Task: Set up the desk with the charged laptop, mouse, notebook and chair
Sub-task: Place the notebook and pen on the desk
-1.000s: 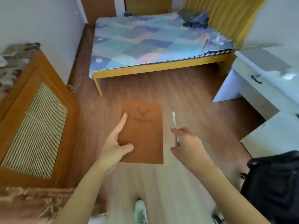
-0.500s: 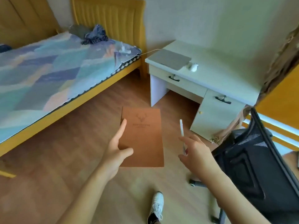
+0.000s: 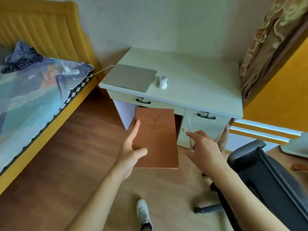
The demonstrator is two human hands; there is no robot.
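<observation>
My left hand (image 3: 131, 152) grips a brown notebook (image 3: 157, 139) with a deer emblem, held flat in front of me, thumb on its cover. My right hand (image 3: 204, 151) holds a thin white pen (image 3: 190, 132) upright between its fingers. Ahead stands a pale desk (image 3: 191, 80) with a closed grey laptop (image 3: 131, 77) at its left end, a white cable running from it toward the bed. A white mouse (image 3: 162, 82) lies just right of the laptop. A black mesh chair (image 3: 266, 179) stands at my right, turned away from the desk.
A bed (image 3: 33, 90) with a yellow frame and patterned cover fills the left. The desk has a drawer (image 3: 145, 101) and a cupboard door (image 3: 205, 125). A patterned curtain (image 3: 260, 47) hangs at the right. My shoe (image 3: 143, 212) stands on wooden floor.
My view has swung right from the bed to the desk, which is now closer and centred. Both hands keep the same hold on the notebook and pen.
</observation>
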